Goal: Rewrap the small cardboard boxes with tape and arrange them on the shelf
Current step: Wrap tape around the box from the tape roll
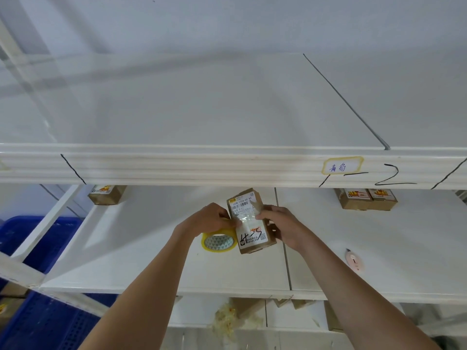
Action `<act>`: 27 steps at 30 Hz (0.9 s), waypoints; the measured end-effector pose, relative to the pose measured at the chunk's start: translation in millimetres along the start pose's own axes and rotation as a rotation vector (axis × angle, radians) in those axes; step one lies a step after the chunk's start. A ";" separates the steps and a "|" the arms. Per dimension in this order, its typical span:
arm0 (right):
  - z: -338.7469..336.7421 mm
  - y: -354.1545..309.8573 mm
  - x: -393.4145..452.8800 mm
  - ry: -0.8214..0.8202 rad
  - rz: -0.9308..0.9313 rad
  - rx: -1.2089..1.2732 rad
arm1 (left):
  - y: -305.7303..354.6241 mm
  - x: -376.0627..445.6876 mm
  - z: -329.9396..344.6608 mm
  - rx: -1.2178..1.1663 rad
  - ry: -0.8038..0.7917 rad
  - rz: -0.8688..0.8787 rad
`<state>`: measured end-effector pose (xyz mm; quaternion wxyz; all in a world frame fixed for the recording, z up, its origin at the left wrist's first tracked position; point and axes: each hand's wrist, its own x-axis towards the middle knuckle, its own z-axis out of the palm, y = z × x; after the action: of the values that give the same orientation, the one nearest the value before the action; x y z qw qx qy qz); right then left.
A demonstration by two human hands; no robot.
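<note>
Nearest the camera, at six o'clock, crumpled tape scraps [228, 318] lie on the lower shelf level, with blue crates [48, 309] off at eight o'clock. Moving in, both forearms reach up to the middle shelf [126, 248]. The left hand [209, 218] has its fingers curled round the yellow tape roll [219, 241], which hangs just under the palm, and its fingertips pinch a clear strip of tape [246, 219] stretched across the box. The right hand [280, 227] grips the small cardboard box [252, 223] from its three o'clock side, thumb pressing the strip's far end onto the label. So the box is in hand, above the shelf's middle, and the wrapping looks mid-stroke. The next move, I'd say, calls for turning the box while drawing out tape, keeping it taut and flat. At four o'clock a small pink cutter [353, 261] lies ready on the shelf. Farther back, more boxes: one [106, 195] at ten o'clock, a pair [365, 199] at two o'clock, under the labelled upper shelf [227, 165].
</note>
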<state>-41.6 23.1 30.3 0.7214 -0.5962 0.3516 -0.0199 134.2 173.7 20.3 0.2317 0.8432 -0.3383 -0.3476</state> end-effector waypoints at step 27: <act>-14.0 -6.0 -3.8 -0.046 -0.030 0.054 | -29.7 -3.5 -7.7 -0.053 0.008 -0.009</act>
<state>-49.5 11.3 36.8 0.7448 -0.5821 0.3253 -0.0262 150.2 197.2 8.2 0.2538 0.8397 -0.3240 -0.3543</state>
